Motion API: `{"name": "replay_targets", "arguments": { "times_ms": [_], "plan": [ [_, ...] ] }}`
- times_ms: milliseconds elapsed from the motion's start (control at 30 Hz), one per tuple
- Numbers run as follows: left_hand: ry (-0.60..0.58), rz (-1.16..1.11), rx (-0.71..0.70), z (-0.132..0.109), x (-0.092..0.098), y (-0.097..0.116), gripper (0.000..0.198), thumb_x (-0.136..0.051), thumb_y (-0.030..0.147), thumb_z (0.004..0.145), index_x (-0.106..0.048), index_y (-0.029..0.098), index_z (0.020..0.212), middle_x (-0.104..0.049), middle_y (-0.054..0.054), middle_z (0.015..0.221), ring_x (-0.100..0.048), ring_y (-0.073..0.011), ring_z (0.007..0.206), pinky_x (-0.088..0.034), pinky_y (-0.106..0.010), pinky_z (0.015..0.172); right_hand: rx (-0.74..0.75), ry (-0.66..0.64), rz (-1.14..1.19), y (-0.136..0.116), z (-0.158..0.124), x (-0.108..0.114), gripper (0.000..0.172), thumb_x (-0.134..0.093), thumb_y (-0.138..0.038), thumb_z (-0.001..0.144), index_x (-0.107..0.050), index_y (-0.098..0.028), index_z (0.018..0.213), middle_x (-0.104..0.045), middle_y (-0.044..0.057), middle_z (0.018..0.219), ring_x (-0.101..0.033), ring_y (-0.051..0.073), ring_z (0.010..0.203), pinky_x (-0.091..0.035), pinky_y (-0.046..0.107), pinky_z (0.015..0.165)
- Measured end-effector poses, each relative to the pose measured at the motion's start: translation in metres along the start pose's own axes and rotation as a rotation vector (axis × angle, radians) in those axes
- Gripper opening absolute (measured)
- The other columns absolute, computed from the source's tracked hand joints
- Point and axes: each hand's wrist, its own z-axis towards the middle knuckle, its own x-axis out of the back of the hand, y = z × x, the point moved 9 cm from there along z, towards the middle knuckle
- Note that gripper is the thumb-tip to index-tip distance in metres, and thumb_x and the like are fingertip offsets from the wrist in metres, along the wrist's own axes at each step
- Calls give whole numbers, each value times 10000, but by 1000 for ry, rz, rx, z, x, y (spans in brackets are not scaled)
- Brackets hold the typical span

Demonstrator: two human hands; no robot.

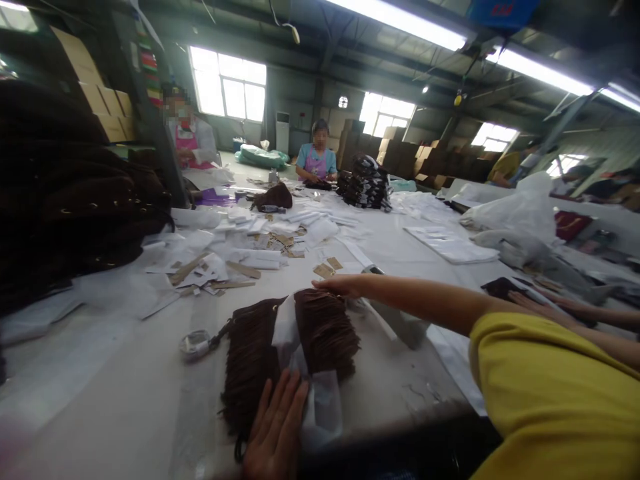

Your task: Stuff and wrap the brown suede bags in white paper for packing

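A dark brown fringed piece (327, 330), which looks like a bag, lies on the white table in front of me. A strip of white paper (287, 327) runs down its middle, and thin translucent wrapping (325, 403) sticks out at its near edge. My left hand (277, 427) lies flat on the near left part, fingers stretched over the fringe and the paper. At the far top edge rests my right hand (340, 285), its fingers reaching left along the brown material, partly hidden. A small plastic-wrapped bundle (196, 345) is attached by a dark cord at the left.
A large dark brown heap (75, 193) rises at the left. Paper scraps (210, 270) and brown tags (327, 267) litter the table (135, 373). White sheets (450, 243) lie at the right, near a co-worker's hands (540, 303). Another person (317, 160) works across, beside stacked dark goods (365, 183).
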Motion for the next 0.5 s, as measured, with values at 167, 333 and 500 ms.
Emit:
{"name": "replay_targets", "arguments": {
  "times_ms": [167,333,500],
  "plan": [
    [-3,-5,7,-7,-5,-4,614,-337,-24,894,-374,153,1481,-562,-114,1386,-463,-243,1341,-309,-444,1185,146,144,-129,-34,-18,36,330,-464,-322,991,-616,-132,1214,-699,110,1125,-685,141,890,-545,222,764],
    [0,-11,-27,-8,-8,-8,595,-346,8,902,-386,155,1477,-572,-113,1377,-465,-241,1338,-301,-431,1191,164,353,-439,-41,-42,76,343,-637,-167,845,-672,-156,1186,-704,88,1137,-659,217,1020,-504,249,852],
    [8,-6,-39,-11,-8,-9,589,-332,23,906,-382,152,1479,-580,-119,1366,-480,-241,1326,-325,-430,1173,-41,346,-741,-6,-67,88,267,-738,-127,754,-712,-100,1018,-728,97,941,-679,254,919,-532,313,808]
  ]
}}
